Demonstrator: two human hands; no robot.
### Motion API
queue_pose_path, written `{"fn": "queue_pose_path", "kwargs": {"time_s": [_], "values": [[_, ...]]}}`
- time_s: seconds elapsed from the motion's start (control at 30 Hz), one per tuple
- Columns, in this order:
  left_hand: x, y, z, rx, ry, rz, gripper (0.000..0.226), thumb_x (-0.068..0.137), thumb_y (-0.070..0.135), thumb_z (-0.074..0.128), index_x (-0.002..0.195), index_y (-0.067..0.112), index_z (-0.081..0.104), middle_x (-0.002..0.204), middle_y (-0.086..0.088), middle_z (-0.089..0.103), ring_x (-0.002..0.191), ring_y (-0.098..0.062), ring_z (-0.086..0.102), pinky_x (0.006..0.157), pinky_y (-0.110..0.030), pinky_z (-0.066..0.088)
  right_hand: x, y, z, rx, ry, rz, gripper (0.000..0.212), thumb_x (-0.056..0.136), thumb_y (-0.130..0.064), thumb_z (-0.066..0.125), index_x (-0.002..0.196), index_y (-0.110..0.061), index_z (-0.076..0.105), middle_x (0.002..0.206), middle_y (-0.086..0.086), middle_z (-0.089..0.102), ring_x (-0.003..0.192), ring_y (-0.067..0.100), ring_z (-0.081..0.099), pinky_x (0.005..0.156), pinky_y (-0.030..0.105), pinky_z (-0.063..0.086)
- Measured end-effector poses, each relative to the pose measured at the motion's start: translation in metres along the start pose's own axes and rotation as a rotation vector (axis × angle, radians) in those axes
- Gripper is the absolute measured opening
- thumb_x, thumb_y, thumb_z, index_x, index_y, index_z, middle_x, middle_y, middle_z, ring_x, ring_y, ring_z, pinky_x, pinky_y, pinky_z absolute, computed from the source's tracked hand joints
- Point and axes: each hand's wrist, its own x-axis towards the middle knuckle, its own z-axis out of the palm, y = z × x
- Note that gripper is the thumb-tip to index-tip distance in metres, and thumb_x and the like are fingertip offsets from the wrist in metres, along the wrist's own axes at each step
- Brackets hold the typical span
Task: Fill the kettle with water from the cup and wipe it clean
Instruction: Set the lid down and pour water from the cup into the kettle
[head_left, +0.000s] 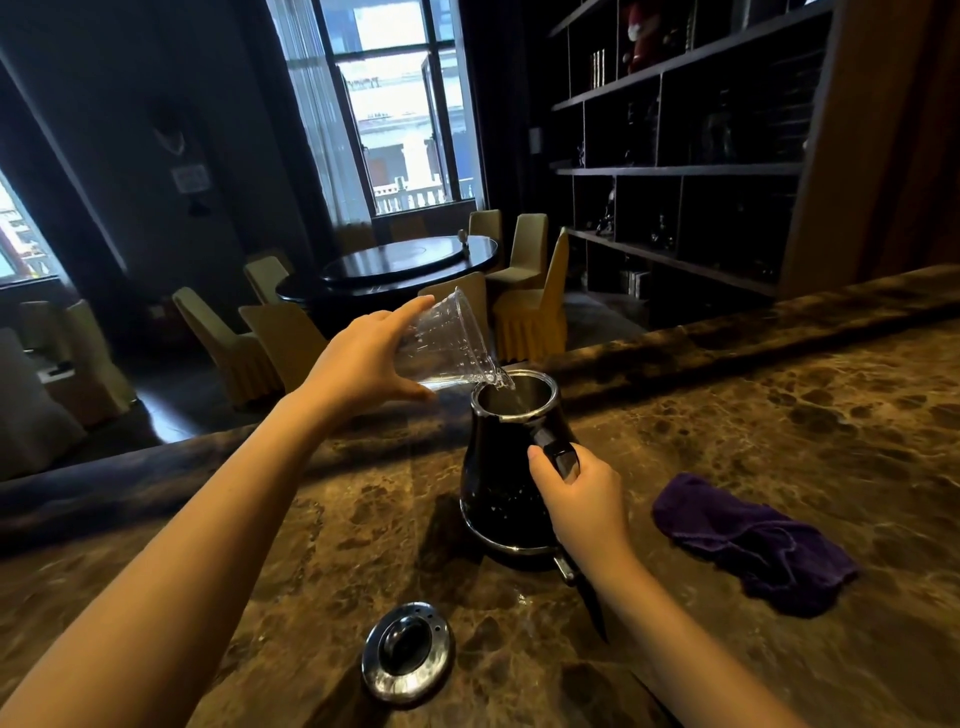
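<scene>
Left hand (363, 358) grips the tilted cup (447, 345), lip over the kettle (511, 462) mouth; your right hand (576, 499) clasps its handle. Cloth (753, 540) lies at three o'clock, nearer your right.

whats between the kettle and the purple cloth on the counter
Only bare marble counter lies between the kettle and the purple cloth, as the head view shows. The right hand on the kettle's handle reaches in from the near side.
</scene>
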Motion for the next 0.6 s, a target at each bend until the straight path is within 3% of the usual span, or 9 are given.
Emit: {"fn": "queue_pose_path", "kwargs": {"time_s": [0.2, 0.6], "values": [[0.005, 0.005, -0.005, 0.031, 0.005, 0.026, 0.108, 0.057, 0.035, 0.082, 0.142, 0.030, 0.017, 0.125, -0.012, 0.057, 0.113, -0.029, 0.050, 0.089, -0.038, 0.042, 0.000, -0.001, 0.000, -0.013, 0.006, 0.001, 0.038, 0.082, -0.029, 0.061, 0.048, -0.026, 0.044, 0.043, -0.016, 0.053, 0.040, 0.001, 0.046, 0.039, 0.012, 0.034], [0.017, 0.018, -0.016, 0.239, 0.054, 0.165, 0.094, 0.053, 0.029, 0.084, 0.133, 0.026, 0.033, 0.128, -0.010, 0.053, 0.115, -0.030, 0.046, 0.094, -0.040, 0.038, -0.001, -0.005, -0.002, -0.020, -0.019, 0.036, 0.032, 0.083, -0.031, 0.059, 0.054, -0.021, 0.050, 0.046, -0.008, 0.049, 0.042, 0.002, 0.047, 0.041, 0.014, 0.035]]}}
